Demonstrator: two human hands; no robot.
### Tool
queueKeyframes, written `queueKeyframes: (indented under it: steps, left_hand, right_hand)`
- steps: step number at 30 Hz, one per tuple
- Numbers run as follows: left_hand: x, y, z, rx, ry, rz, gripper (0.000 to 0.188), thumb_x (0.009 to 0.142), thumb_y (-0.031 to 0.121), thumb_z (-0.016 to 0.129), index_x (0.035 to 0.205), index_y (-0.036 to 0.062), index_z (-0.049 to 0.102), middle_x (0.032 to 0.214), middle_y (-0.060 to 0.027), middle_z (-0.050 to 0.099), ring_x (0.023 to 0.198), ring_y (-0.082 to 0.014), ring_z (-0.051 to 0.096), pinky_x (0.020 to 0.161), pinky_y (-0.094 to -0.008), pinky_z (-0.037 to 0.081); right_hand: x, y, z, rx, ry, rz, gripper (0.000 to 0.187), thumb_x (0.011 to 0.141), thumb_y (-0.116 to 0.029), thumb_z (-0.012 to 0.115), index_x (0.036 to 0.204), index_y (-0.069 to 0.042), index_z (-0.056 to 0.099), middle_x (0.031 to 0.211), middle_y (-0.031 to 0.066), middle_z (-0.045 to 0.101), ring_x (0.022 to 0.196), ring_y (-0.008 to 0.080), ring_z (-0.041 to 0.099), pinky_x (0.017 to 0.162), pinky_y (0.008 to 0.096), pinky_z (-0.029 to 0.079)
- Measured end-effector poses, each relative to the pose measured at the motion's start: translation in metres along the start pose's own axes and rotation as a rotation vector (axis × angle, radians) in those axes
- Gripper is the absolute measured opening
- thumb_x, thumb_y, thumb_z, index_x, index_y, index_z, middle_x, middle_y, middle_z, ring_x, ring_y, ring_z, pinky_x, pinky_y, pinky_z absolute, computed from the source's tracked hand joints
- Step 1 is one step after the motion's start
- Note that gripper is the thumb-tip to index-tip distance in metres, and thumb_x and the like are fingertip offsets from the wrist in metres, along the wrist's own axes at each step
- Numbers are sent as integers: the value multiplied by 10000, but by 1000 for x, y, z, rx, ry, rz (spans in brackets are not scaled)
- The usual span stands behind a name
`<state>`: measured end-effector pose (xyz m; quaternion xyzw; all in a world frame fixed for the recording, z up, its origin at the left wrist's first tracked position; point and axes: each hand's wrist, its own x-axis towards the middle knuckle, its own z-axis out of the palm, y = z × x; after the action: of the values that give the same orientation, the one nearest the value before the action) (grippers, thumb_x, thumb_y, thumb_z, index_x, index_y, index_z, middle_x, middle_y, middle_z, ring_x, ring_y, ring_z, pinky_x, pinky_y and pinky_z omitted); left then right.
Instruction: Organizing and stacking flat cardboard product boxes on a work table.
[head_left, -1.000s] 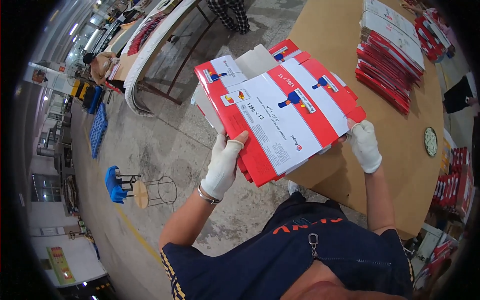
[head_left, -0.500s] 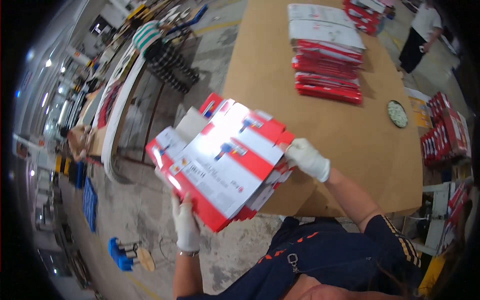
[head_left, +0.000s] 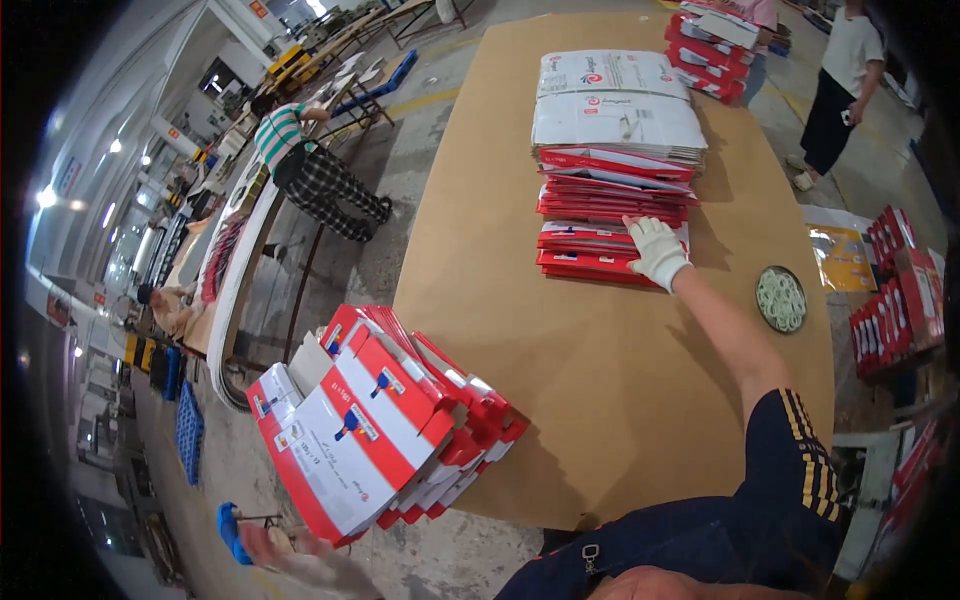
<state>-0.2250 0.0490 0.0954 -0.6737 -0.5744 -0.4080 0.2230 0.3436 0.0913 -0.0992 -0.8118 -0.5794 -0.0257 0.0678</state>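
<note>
My right hand (head_left: 658, 252), in a white glove, reaches across the table to a pile of folded red cartons (head_left: 595, 262). Its fingers lie stretched over the right end of the pile, thumb apart from them. At the table's near left corner rests a fanned stack of flattened red-and-white cartons (head_left: 375, 440), jutting past the edge. My left hand (head_left: 315, 565), gloved too, is just below that stack at the lower left. Motion smears its fingers, and it appears apart from the cartons.
White flattened cartons (head_left: 615, 115) lie beyond the red pile, with more red cartons (head_left: 708, 60) at the far end. A round dish of pale green rings (head_left: 781, 298) sits near the right edge. Several people stand around; one in a striped shirt (head_left: 285, 140) bends at a bench.
The carton stack held in both my hands has come down at the table's left corner. My right hand has moved away to the red pile; my left has dropped below the stack.
</note>
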Motion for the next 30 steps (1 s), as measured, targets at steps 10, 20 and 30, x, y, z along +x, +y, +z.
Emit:
queueKeyframes:
  steps: [10,20,30]
  left_hand:
    - [-203,238,219,-1252,-1360,-602,426,870,243,584,1227,45,462,1210,-144,516,1092,-245,514,880,-330,422]
    - [-156,414,457,-1691,-968,-1523,546,791,321,681,1203,69,427,1072,-75,569,875,-210,550,738,-401,468]
    - [-189,379,462,-1325,-672,-1417,422,726,10,679,1114,20,512,988,-88,621,750,-173,609,601,-291,496]
  right_hand:
    - [24,32,97,-166,-316,-163,1028,619,-436,715,1426,-101,174,1403,179,299,1158,321,404,906,512,349]
    - [57,47,102,-80,-311,-162,283,846,-149,432,1067,-5,537,984,146,600,884,269,619,693,437,515]
    - [117,46,-13,-291,-133,-115,1119,615,-500,717,1450,-184,42,1494,168,82,1376,359,62,1034,620,128]
